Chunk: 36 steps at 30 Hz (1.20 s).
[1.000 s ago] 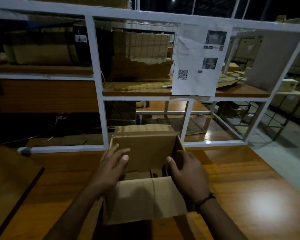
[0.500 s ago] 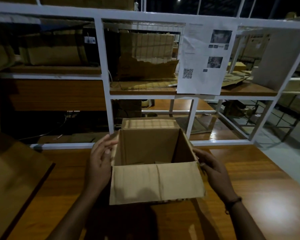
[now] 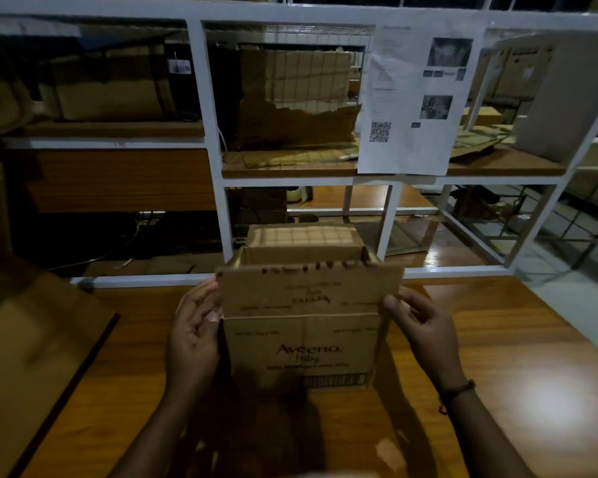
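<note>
A brown cardboard box (image 3: 304, 353) printed "Aveeno baby" stands on the wooden table (image 3: 518, 357) right in front of me. Its near flap (image 3: 308, 291) stands upright, so the inside is hidden, and the far flap (image 3: 301, 236) leans back. My left hand (image 3: 194, 332) is against the box's left side, with thumb and fingertips on the upright flap's left edge. My right hand (image 3: 425, 329), with a dark band on the wrist, is at the right side, its curled fingertips on the flap's right edge.
A white metal shelf frame (image 3: 214, 188) rises along the table's far edge, with cardboard sheets and boxes on it. A printed sheet with a QR code (image 3: 411, 101) hangs from it. Flat cardboard (image 3: 32, 343) lies at the table's left. A light glare marks the table's right.
The box's near flap, which hung down toward me, has been lifted upright. Both hands moved from the box's sides up to the flap's edges.
</note>
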### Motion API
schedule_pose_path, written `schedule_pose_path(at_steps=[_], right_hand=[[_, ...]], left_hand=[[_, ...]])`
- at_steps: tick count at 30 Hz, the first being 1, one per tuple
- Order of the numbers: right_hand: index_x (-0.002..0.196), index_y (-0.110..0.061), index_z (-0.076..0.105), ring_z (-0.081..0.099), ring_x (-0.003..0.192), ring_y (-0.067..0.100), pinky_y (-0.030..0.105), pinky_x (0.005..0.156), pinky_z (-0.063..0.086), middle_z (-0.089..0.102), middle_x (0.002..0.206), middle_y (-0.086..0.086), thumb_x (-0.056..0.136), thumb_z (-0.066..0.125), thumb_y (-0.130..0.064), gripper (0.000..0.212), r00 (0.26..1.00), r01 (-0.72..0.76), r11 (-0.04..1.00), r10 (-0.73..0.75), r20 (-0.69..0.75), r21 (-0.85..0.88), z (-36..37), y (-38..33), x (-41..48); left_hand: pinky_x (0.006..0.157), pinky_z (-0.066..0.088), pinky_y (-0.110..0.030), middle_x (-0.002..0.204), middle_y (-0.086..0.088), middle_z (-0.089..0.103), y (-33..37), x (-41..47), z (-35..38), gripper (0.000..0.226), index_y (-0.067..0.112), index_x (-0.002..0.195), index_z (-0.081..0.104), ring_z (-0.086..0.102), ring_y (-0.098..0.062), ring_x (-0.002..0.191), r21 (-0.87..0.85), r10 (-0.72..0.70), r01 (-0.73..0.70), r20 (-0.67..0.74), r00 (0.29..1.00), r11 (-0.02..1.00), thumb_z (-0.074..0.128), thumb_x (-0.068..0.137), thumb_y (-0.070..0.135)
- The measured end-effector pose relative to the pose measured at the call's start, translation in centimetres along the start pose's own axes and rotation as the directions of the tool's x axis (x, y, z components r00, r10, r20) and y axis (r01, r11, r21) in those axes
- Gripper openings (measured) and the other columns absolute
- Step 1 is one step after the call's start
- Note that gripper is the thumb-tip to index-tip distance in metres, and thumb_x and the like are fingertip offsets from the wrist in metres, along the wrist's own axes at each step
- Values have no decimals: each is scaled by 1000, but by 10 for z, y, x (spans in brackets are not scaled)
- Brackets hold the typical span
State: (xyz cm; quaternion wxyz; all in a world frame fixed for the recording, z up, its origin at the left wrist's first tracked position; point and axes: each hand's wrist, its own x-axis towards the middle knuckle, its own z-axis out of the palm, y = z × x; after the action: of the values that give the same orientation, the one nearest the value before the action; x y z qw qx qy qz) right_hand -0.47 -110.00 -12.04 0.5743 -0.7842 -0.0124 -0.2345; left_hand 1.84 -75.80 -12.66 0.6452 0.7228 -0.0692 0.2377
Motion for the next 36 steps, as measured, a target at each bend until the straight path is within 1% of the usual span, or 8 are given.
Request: schedule_pose_path(at_steps=[3, 8, 13, 18, 21, 26, 30, 36], right_hand=[[101, -25, 70, 63, 115, 15, 27, 82, 56, 69, 117, -8, 86, 76, -43, 24, 984, -44, 987, 17, -175, -153, 17, -2, 6], [109, -26, 62, 57, 120, 23, 49, 97, 52, 62, 122, -1, 96, 63, -30, 13, 947, 65, 940, -164, -277, -335, 38, 4, 3], [113, -17, 61, 46, 128, 35, 34, 113, 26, 51, 134, 15, 91, 64, -26, 24, 864, 247, 795, -440, -246, -555, 49, 15, -30], [132, -20, 49, 41, 133, 43, 56, 103, 44, 35, 145, 22, 87, 65, -28, 49, 896, 295, 712, -438, -75, -637, 63, 46, -75], [142, -24, 43, 31, 144, 41, 54, 90, 59, 20, 158, 19, 79, 81, -12, 75, 939, 287, 806, -343, -14, -518, 64, 55, -83], [147, -29, 38, 23, 150, 41, 57, 97, 55, 9, 165, 13, 77, 86, -15, 86, 961, 262, 835, -274, 48, -484, 62, 50, -75], [150, -30, 42, 14, 153, 36, 58, 102, 51, 4, 168, 9, 82, 79, -35, 78, 945, 312, 780, -312, 96, -542, 56, 34, -63], [156, -35, 36, 26, 144, 43, 57, 103, 46, 15, 167, 9, 80, 73, -62, 89, 905, 419, 617, -343, 252, -666, 50, -3, -40]], left_hand=[[92, 53, -31, 151, 8, 49, -2, -5, 1, 52, 48, 142, 48, 54, 0, 131, 115, 6, -11, 44, 999, 993, 53, 104, 12], [103, 43, -28, 155, 6, 39, 2, -18, -1, 44, 34, 142, 52, 42, -12, 142, 267, 139, -149, 56, 989, 952, 56, 103, 14], [100, 43, -43, 150, -4, 40, -13, -57, 7, 42, 30, 124, 65, 36, -31, 140, 532, 181, -164, 21, 983, 831, 73, 89, 9], [86, 45, -26, 155, -6, 30, -19, -76, 21, 62, 45, 127, 55, 39, -31, 136, 479, 55, -87, 81, 995, 874, 81, 83, 10], [81, 42, -13, 161, -2, 22, -17, -76, 26, 69, 53, 134, 47, 33, -21, 136, 429, -1, -44, 104, 995, 902, 78, 87, 13], [75, 37, -5, 161, 0, 24, -15, -73, 27, 65, 39, 142, 52, 34, -16, 131, 472, -14, -49, 130, 991, 880, 79, 87, 18], [90, 49, -29, 165, 10, 15, -4, -66, 23, 69, 44, 143, 50, 25, -15, 140, 482, -5, -69, 151, 988, 874, 81, 85, 23], [109, 42, -52, 170, 11, -13, 25, -52, 23, 76, 53, 137, 54, 12, -30, 154, 642, -45, -135, 256, 966, 755, 90, 73, 36]])
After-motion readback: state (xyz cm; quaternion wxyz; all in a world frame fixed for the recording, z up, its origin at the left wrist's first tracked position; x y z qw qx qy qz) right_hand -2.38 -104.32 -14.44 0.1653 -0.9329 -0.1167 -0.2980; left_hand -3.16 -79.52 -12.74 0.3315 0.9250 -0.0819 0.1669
